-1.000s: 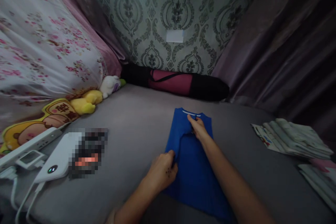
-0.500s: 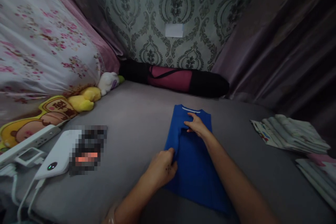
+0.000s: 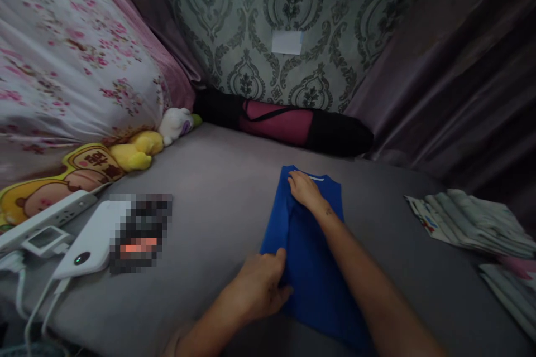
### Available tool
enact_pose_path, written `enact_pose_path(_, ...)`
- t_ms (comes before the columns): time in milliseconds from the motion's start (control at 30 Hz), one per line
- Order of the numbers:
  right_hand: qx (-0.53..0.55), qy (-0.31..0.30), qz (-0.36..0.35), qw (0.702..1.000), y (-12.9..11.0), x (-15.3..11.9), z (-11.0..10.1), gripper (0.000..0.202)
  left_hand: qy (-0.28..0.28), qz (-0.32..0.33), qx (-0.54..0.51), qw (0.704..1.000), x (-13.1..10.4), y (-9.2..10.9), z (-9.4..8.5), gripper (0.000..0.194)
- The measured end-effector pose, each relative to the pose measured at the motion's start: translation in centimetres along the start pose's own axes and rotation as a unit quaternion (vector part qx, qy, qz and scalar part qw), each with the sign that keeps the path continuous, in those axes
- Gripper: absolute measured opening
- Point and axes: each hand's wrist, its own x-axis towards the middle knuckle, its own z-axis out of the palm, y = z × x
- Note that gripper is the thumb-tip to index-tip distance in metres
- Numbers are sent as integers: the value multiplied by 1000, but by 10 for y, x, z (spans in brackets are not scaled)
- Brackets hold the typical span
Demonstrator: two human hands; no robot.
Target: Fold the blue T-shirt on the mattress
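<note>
A blue T-shirt (image 3: 312, 273) lies folded lengthwise on the grey bed sheet, its neckline with a white tape at the far end. A folded-over strip runs down its left side. Near the collar, my right hand (image 3: 306, 188) rests flat on that strip, palm down, fingers stretched out. Closer to me, my left hand (image 3: 262, 285) touches the shirt's left edge; its thumb and forefinger are apart on the cloth, and the other fingers are partly hidden.
Folded cloths (image 3: 469, 223) are stacked at the right. On the left are a white power bank (image 3: 90, 242), a power strip (image 3: 50, 220) with cables, a pixelated object and plush toys (image 3: 136, 150). A long black and maroon bag (image 3: 276, 122) lies along the wall.
My right hand has moved left and slightly away from me, flattening onto the folded strip near the collar. My left hand has slid slightly nearer and its grip has loosened. The view has shifted slightly.
</note>
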Motion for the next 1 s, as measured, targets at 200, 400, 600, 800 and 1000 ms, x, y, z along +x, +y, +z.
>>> enact_pose_path(200, -19, -10, -19, 1000, -15, 36, 38, 62, 33, 39, 7, 999, 2, -11, 5, 33)
enact_pose_path(400, -4, -36, 11, 999, -9, 47, 58, 67, -21, 44, 64, 997, 1, -5, -1, 40)
enact_pose_path(600, 38, -67, -4, 997, -4, 45, 43, 64, -29, 123, 11, 992, -1, -12, 4, 33)
enact_pose_path(800, 52, -58, -58, 995, -28, -4, 27, 70, 221, 36, -348, 910, 6, -29, -17, 52)
enact_pose_path(1000, 11, -38, -69, 997, -40, -46, 48, 78, 432, -36, -442, 785, 14, -44, -26, 52)
